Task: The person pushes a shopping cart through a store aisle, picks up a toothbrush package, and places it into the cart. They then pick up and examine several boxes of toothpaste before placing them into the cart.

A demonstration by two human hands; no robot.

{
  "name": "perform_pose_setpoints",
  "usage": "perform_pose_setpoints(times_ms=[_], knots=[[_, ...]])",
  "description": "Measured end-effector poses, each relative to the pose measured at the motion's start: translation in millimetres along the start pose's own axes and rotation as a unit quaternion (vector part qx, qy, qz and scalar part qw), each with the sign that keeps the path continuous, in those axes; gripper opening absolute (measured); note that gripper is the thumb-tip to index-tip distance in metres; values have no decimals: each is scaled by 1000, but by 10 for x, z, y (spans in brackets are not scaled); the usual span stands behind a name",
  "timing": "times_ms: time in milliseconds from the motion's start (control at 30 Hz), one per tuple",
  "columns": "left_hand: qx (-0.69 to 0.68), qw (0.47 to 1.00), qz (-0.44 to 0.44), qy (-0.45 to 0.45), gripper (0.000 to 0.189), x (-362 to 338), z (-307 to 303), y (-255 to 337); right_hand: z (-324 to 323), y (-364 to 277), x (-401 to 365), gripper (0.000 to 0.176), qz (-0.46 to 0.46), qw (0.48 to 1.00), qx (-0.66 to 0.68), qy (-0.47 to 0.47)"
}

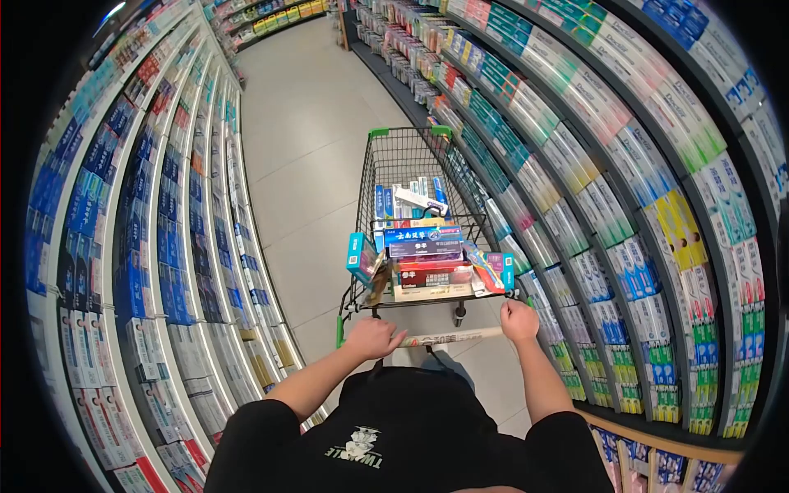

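Note:
Both of my hands grip the handle bar (450, 336) of a wire shopping cart (411, 160) in a store aisle. My left hand (371, 338) wraps the bar's left end and my right hand (519, 320) wraps its right end. The cart's upper seat holds a stack of toothpaste boxes (423, 255), blue, red and cream. A teal box (357, 257) leans at the stack's left side. More upright boxes (408, 200) stand in the deep basket behind.
Shelves packed with boxed toothpaste line both sides, the left shelving (164, 246) close to my arm and the right shelving (625, 189) close to the cart. Pale tiled floor (304, 131) runs ahead to a cross aisle with more shelves (275, 18).

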State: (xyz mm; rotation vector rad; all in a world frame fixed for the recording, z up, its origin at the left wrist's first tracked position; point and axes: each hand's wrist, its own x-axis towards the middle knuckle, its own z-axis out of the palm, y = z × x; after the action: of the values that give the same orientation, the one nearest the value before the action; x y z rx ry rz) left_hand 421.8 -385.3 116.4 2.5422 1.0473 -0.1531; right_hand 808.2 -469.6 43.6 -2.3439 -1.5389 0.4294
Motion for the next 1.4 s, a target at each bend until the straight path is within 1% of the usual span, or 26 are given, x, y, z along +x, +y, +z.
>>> perform_pose_setpoints(times_ms=[167, 200, 300, 400, 533, 633, 700, 733, 800, 833, 867, 967, 1067, 1167, 1200, 1400], knots=[[3, 999, -17, 46, 48, 294, -44, -164, 40, -41, 573, 30, -28, 1000, 8, 9], [1, 999, -18, 43, 48, 352, -97, -172, 76, -31, 631, 30, -28, 999, 15, 9], [21, 997, -32, 63, 46, 556, -237, -268, 115, -96, 983, 31, -39, 999, 13, -7], [37, 996, -42, 72, 46, 793, -298, -460, 136, -188, 1344, 33, -57, 997, 17, -55], [26, 996, -61, 61, 48, 1071, -481, -762, 96, -431, 1804, 39, -64, 989, -21, -128], [9, 995, -101, 16, 49, 1342, -604, -933, 112, -520, 2175, 40, -72, 987, -20, -141], [6, 993, -113, 22, 49, 1471, -681, -1052, 173, -577, 2414, 42, -67, 985, -27, -159], [4, 993, -113, 33, 54, 1542, -680, -1128, 113, -657, 2536, 42, -60, 983, -29, -168], [8, 990, -135, 23, 56, 1678, -713, -1234, 196, -675, 2763, 41, -74, 985, -31, -156], [2, 990, -141, 11, 51, 1745, -759, -1273, 209, -693, 2869, 40, -84, 986, -21, -139], [1, 989, -147, 18, 50, 1820, -813, -1285, 244, -704, 2980, 39, -90, 987, -30, -127], [15, 989, -128, 73, 47, 1995, -852, -1432, 313, -758, 3287, 38, -104, 988, -7, -112], [30, 987, -108, 114, 45, 2198, -896, -1619, 292, -891, 3603, 38, -108, 987, -7, -120], [31, 986, -125, 107, 45, 2371, -1000, -1828, 335, -1029, 3888, 38, -113, 987, -3, -112], [26, 985, -137, 103, 45, 2436, -1030, -1901, 297, -1113, 3989, 39, -108, 986, -11, -123], [12, 981, -165, 103, 46, 2841, -1271, -2353, 429, -1392, 4670, 40, -131, 983, -11, -126]])
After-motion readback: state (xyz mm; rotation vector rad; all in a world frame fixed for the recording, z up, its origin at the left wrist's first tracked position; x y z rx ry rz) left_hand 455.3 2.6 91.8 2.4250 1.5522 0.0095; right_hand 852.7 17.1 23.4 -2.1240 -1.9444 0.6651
